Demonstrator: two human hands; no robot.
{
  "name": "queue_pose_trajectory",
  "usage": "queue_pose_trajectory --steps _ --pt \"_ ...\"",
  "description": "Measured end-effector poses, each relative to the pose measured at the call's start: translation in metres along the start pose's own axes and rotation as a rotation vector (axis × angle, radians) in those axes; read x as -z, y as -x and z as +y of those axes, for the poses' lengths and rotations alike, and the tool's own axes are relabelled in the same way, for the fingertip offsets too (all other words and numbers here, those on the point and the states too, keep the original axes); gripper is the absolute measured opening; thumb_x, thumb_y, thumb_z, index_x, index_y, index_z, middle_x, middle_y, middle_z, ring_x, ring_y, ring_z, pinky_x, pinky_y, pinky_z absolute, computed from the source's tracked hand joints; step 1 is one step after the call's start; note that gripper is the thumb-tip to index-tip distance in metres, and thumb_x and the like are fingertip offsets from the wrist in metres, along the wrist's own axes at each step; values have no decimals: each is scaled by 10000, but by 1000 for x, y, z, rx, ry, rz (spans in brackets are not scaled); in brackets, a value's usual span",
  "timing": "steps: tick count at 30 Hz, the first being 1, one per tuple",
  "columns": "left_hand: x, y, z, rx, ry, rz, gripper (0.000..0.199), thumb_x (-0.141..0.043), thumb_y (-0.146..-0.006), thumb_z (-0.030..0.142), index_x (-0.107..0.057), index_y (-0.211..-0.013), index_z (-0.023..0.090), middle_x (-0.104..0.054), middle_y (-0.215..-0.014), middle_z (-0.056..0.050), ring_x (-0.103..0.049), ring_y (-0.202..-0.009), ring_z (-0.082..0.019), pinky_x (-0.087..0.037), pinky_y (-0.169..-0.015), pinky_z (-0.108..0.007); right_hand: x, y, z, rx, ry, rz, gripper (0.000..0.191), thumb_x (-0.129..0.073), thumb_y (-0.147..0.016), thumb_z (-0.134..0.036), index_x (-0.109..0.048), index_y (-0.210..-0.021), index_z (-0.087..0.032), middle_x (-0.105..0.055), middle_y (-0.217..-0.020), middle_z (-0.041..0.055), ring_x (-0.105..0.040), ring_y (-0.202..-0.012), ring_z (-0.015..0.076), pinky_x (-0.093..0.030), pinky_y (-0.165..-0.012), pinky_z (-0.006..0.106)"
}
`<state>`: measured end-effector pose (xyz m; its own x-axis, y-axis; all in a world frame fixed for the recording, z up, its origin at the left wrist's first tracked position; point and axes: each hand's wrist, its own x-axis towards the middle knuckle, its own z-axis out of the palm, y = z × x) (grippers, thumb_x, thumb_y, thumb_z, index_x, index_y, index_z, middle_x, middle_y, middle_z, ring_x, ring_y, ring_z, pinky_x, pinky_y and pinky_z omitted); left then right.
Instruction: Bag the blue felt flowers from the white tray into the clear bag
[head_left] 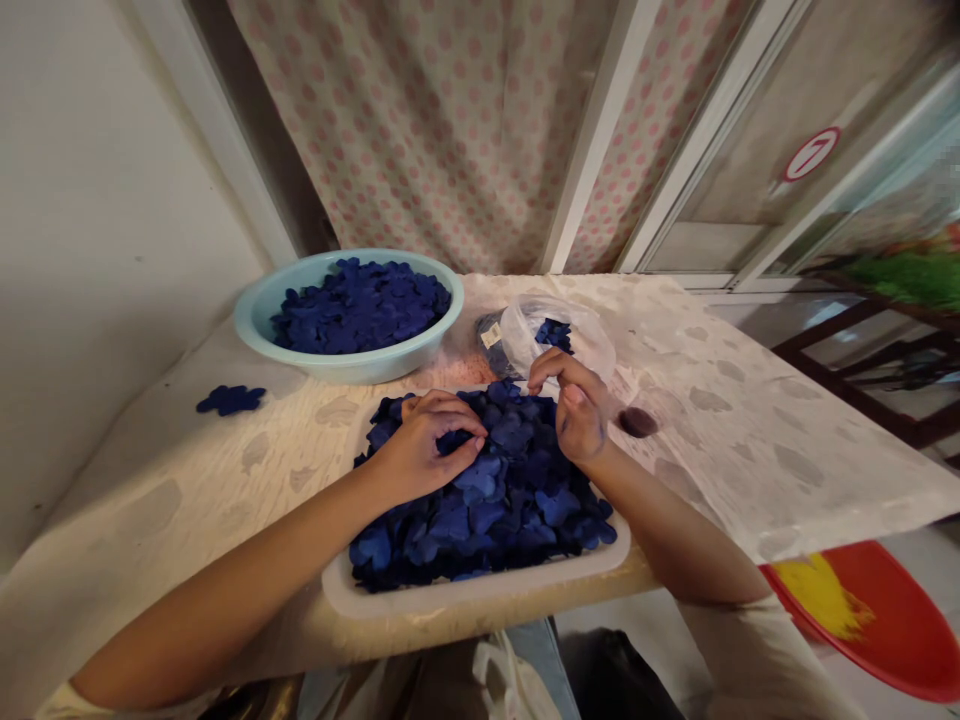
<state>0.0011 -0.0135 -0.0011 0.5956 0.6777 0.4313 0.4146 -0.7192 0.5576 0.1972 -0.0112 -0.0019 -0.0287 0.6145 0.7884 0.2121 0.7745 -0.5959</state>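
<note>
Over a white tray (480, 597) heaped with dark blue flower-shaped fabric petals (517, 490), both hands are raised. My left hand (439, 440) hovers low above the pile, thumb and fingertips pinched together. What that pinch holds, if anything, blends into the blue behind it. To its right, my right hand (576, 405) is lifted over the tray's far right corner, fingers curled in and the index finger bent forward. Anything thin in it is too small to make out. Just behind it a clear plastic bag (592, 335) lies with its mouth open, some blue pieces (553, 335) inside.
A light blue basin (352, 368) full of blue petals stands at the back left. One blue flower piece (231, 400) lies on the patterned tablecloth (750, 430). A small dark round object (637, 422) sits right of the tray. A red basin (900, 630) with yellow material is below the table's right edge.
</note>
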Motion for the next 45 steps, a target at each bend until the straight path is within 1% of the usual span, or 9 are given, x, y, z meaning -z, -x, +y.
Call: queue_pose_trajectory --steps 3,7,10,15,18,24,31,40,45 --pt "1 -1 -3 -27 60 149 115 -558 -769 186 -672 -756 187 -669 -766 -36 -597 -794 -177 -440 -788 -339 2 -2 -6 -34 69 -60 347 -313 -888 -412 -534 -739 -190 -491 -672 27 -491 -655 155 -399 -639 324" --pt "4 -3 -4 -63 94 308 108 -568 -766 177 -672 -740 187 -666 -763 -44 -600 -782 -174 -457 -772 -332 1 -7 -11 -61 235 -291 202 -486 -839 -337 -579 -923 -179 -558 -865 60 -528 -850 175 -420 -774 335" --pt "6 -2 -2 -79 101 310 112 -559 -772 170 -664 -743 193 -660 -759 -36 -595 -799 -176 -449 -791 -339 -3 -9 -9 -37 280 -404 179 -580 -791 -296 -599 -927 -182 -564 -916 62 -530 -898 173 -420 -816 318" --pt "7 1 -2 -2 164 303 97 -524 -786 185 -604 -840 180 -630 -866 -44 -585 -866 -185 -435 -822 -340 -4 -7 -5 -64 263 -416 160 -485 -861 -277 -522 -739 -181 -509 -723 9 -497 -704 127 -401 -662 260" --pt "7 1 -2 54 163 219 141 -494 -779 184 -568 -898 175 -613 -914 -52 -568 -905 -194 -421 -836 -349 -2 -7 -7 -79 301 -394 257 -414 -891 -291 -407 -658 -184 -403 -636 -16 -418 -614 113 -340 -583 250" --pt "8 2 6 17 -6 -113 188 -535 -742 240 -583 -922 215 -585 -1018 -46 -482 -1023 -236 -306 -897 -408 -2 -9 -11 -116 254 -306 338 -428 -873 -321 -334 -579 -183 -338 -570 -28 -358 -560 103 -293 -545 252" --pt "8 3 11 -68 -102 -254 213 -664 -679 395 -590 -761 213 -539 -1067 -34 -415 -1044 -250 -269 -866 -403 1 -8 -11 -144 149 -320 319 -381 -879 -392 -396 -644 -176 -414 -638 -3 -407 -612 117 -321 -587 265" --pt "9 0 5 -51 30 -120 242 -630 -744 406 -621 -622 198 -604 -914 -17 -475 -924 -193 -297 -883 -369 2 -5 -7 -154 160 -315 370 -335 -900 -416 -425 -636 -173 -438 -642 6 -419 -597 120 -337 -584 273" --pt "21 2 9 -44 -70 -200 216 -526 -832 367 -655 -762 208 -592 -1037 -38 -471 -1030 -205 -312 -934 -376 5 -12 -15 -58 259 -430 277 -370 -895 -365 -554 -824 -172 -565 -834 61 -529 -815 173 -420 -760 335"
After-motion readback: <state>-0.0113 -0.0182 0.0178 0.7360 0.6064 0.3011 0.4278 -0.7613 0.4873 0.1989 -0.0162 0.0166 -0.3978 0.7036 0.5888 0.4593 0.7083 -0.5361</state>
